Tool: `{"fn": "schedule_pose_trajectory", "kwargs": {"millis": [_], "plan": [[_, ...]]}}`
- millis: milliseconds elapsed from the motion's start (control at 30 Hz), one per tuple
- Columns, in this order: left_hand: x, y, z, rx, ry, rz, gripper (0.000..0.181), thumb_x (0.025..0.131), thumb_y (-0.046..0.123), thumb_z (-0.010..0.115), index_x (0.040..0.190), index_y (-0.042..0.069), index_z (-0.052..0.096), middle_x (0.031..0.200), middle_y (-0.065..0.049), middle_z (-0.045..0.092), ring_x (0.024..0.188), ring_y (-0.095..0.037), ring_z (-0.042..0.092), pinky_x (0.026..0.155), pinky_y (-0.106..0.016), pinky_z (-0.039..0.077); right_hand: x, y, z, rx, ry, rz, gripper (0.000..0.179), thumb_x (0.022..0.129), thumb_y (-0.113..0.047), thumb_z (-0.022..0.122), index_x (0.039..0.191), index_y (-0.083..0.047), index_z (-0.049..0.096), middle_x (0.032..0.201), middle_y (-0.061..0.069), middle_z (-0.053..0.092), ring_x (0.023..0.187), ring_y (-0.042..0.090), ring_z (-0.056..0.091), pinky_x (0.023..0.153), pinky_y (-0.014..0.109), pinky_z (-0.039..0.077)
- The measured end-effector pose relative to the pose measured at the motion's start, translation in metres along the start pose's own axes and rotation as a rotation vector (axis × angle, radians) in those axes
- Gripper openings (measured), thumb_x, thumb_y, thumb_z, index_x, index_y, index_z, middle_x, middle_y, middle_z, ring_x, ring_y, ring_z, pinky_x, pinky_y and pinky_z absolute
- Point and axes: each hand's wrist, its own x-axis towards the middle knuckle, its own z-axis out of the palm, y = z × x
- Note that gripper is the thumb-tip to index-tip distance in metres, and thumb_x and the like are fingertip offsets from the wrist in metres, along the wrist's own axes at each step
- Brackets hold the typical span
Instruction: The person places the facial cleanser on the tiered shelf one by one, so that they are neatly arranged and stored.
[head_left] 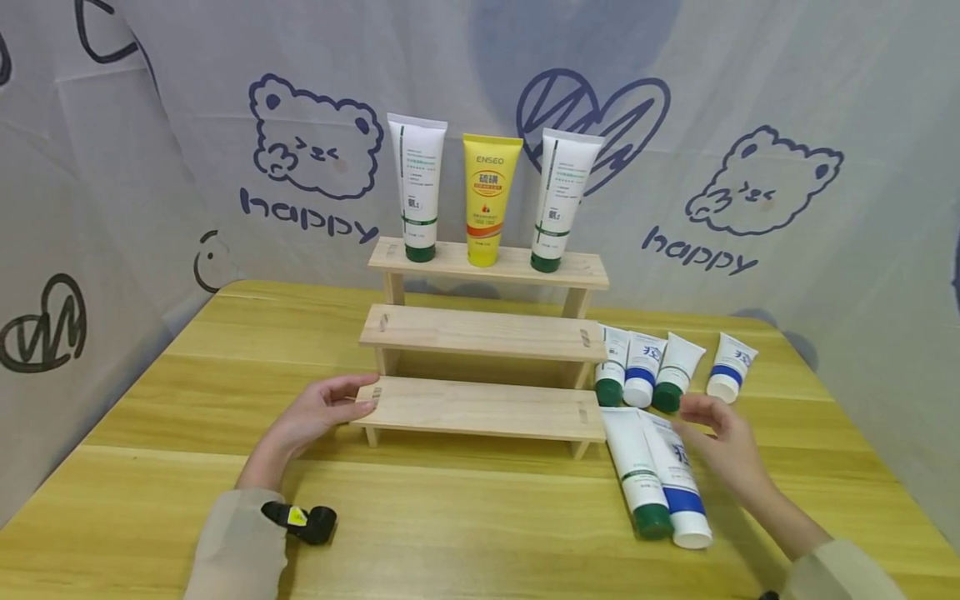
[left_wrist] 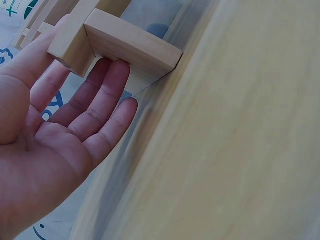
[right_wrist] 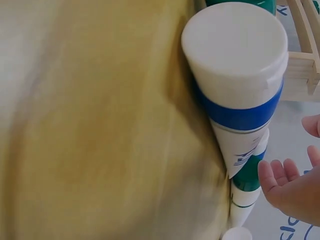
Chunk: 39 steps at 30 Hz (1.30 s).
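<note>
A three-step wooden display stand (head_left: 480,408) stands on the table. At the left end of its lowest step, my left hand (head_left: 322,412) grips the board; in the left wrist view, fingers (left_wrist: 107,97) reach beneath it beside the leg. My right hand (head_left: 723,446) hovers with loosely bent fingers, holding nothing, beside two large tubes lying flat: a green-capped white tube (head_left: 637,475) and a blue-banded white tube (head_left: 678,479). That blue-banded tube's cap looms large in the right wrist view, with my right hand (right_wrist: 292,187) beyond it.
Upright on the top step are a white tube (head_left: 420,187), a yellow tube (head_left: 489,200) and another white tube (head_left: 564,200). Several smaller tubes, including a blue-banded one (head_left: 731,368), lie right of the stand. A printed cloth (head_left: 465,50) hangs behind the table.
</note>
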Motion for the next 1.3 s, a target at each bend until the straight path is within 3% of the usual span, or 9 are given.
{"fn": "schedule_pose_trajectory", "kwargs": {"millis": [167,267,367,533,633,833,1100,1300], "plan": [[0.000,0.000,0.000,-0.001,-0.001,0.007,0.052,0.086,0.017,0.062,0.130,-0.004,0.043,0.131,-0.021,0.039,0.109,-0.026,0.042,0.082,-0.027,0.042,-0.005,-0.001,-0.003,-0.079,-0.081,0.053,0.037,0.082,-0.002,0.063,0.112,0.012,0.048,0.107,0.026,0.053,0.089,0.013,0.055,0.071,0.011,0.040],[0.001,-0.001,0.000,-0.001,-0.001,0.009,0.052,0.086,0.016,0.062,0.130,-0.004,0.043,0.131,-0.021,0.039,0.108,-0.024,0.044,0.081,-0.026,0.042,-0.006,0.002,-0.004,-0.091,-0.136,0.090,0.040,0.081,-0.004,0.064,0.114,0.012,0.047,0.108,0.028,0.052,0.094,0.030,0.054,0.072,0.012,0.040],[0.001,-0.001,0.000,-0.005,0.000,0.010,0.052,0.085,0.016,0.062,0.129,-0.004,0.043,0.130,-0.021,0.040,0.104,-0.021,0.046,0.081,-0.026,0.042,-0.008,0.004,-0.005,-0.095,-0.191,0.127,0.044,0.081,-0.008,0.066,0.115,0.011,0.046,0.110,0.028,0.051,0.097,0.037,0.052,0.074,0.018,0.043],[0.000,-0.001,0.000,-0.008,-0.001,0.010,0.052,0.085,0.016,0.062,0.129,-0.004,0.043,0.129,-0.022,0.041,0.101,-0.018,0.047,0.080,-0.026,0.043,-0.010,0.002,-0.007,-0.095,-0.285,0.182,0.048,0.082,-0.014,0.066,0.118,0.010,0.045,0.112,0.028,0.050,0.100,0.038,0.051,0.080,0.039,0.045],[0.001,-0.001,0.000,-0.010,0.000,0.008,0.052,0.085,0.016,0.062,0.129,-0.004,0.043,0.129,-0.021,0.041,0.101,-0.018,0.047,0.080,-0.026,0.043,-0.010,0.002,-0.008,-0.084,-0.334,0.208,0.051,0.083,-0.016,0.065,0.120,0.010,0.043,0.115,0.030,0.048,0.101,0.040,0.049,0.081,0.044,0.043],[0.001,-0.001,0.000,0.000,0.004,-0.002,0.053,0.085,0.017,0.062,0.129,-0.003,0.043,0.130,-0.021,0.040,0.105,-0.023,0.045,0.081,-0.027,0.042,-0.006,0.000,-0.012,-0.052,-0.421,0.270,0.052,0.085,-0.020,0.062,0.123,0.009,0.042,0.119,0.033,0.044,0.098,0.036,0.049,0.071,0.035,0.046],[0.001,0.000,0.000,0.007,0.003,-0.009,0.053,0.085,0.019,0.063,0.130,-0.002,0.044,0.128,-0.020,0.042,0.103,-0.022,0.046,0.081,-0.029,0.042,-0.003,-0.003,-0.013,0.008,-0.456,0.321,0.051,0.083,-0.017,0.064,0.121,0.010,0.045,0.114,0.032,0.045,0.067,0.022,0.048,0.056,0.028,0.041],[0.000,0.000,0.000,0.002,0.000,-0.006,0.053,0.085,0.018,0.062,0.130,-0.002,0.043,0.125,-0.020,0.044,0.099,-0.019,0.048,0.080,-0.028,0.043,-0.004,-0.002,-0.013,-0.007,-0.454,0.339,0.054,0.082,-0.019,0.066,0.121,0.010,0.044,0.117,0.034,0.042,0.084,0.027,0.049,0.062,0.032,0.046]]}}
